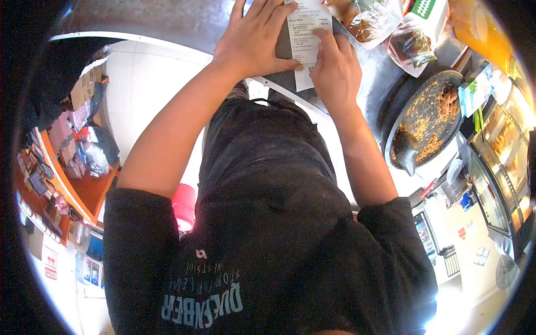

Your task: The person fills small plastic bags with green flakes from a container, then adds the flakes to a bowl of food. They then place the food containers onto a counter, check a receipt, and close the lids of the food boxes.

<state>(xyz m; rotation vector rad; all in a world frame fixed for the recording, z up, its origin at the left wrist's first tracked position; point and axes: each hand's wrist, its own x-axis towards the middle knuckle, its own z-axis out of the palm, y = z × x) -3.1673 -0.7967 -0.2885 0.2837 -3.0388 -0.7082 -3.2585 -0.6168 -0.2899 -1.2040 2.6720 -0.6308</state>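
A long printed paper receipt (305,44) lies on the dark countertop (167,19) at the top of the head view. My left hand (252,40) rests flat to the left of it with fingers spread, its thumb and a fingertip at the paper's left edge. From the right, my right hand (338,70) lies over the receipt's right edge. Its index finger is stretched out onto the printed lines and the other fingers are bent. Nothing visible is held in either hand.
Right of my right hand is a dark stone mortar (406,109) with crumbly brown paste and a stone pestle (409,159). Clear plastic food packs (368,22) stand beyond the receipt. A glass display case (491,173) is far right, cluttered shelves (58,173) left, a pink container (184,205) below.
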